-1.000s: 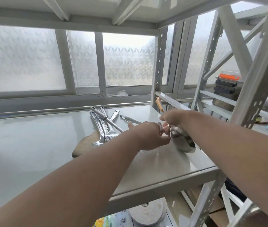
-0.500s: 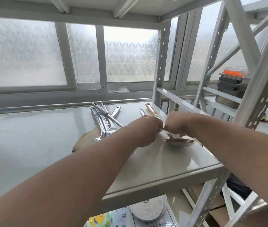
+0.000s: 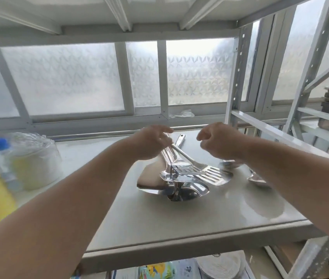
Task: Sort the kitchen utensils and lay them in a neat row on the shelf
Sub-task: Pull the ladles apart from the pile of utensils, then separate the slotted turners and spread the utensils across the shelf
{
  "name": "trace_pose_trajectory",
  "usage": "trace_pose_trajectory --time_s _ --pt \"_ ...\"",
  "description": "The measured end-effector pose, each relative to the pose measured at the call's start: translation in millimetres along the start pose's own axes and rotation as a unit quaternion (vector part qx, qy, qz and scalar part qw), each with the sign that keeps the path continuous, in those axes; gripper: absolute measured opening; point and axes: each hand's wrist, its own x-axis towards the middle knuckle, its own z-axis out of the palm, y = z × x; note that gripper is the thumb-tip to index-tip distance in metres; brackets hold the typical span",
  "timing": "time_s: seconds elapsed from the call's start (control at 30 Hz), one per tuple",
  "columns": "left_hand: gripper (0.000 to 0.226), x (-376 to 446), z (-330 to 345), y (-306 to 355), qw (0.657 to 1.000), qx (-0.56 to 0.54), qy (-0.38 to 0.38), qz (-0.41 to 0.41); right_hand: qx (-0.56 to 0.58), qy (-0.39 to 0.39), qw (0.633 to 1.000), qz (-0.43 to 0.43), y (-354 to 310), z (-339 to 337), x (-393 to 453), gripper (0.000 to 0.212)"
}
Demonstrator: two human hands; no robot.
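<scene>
Left hand [image 3: 151,142] is grasping the handles of the piled utensils [image 3: 181,176] at shelf [image 3: 179,228] centre; right hand [image 3: 218,140], at three o'clock, is hovering loosely curled, holding nothing. Steel looks rigid, slippery and light; handles are offering the best hold.

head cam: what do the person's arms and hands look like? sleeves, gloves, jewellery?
Both forearms are bare to the frame edge, no sleeves in view. The left hand and the right hand wear no gloves. No watch or bracelet shows; the blur hides any ring.
</scene>
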Motion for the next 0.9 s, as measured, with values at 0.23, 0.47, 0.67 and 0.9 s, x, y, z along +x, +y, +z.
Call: trace_pose_trajectory --time_s 0.23,0.47,0.67,0.9 --pt "0.044 -19.8 9.1 -36.7 0.998 -0.060 -0.018 -0.023 -0.039 -0.139 0.987 0.071 -25.2 45.9 36.8 0.037" --pt "0.044 -25.3 20.6 -46.4 0.999 -0.021 -0.022 -0.044 0.120 -0.180 0.954 0.207 -26.7 53.8 43.7 0.040" --pt "0.027 -32.1 21.0 -52.6 0.995 -0.087 -0.019 -0.052 0.217 -0.212 0.916 0.263 -28.2 52.9 49.4 0.024" --pt "0.059 -33.2 11.8 -37.8 0.982 -0.167 -0.024 -0.082 0.233 -0.144 0.934 0.228 -52.8 26.3 54.8 0.016"
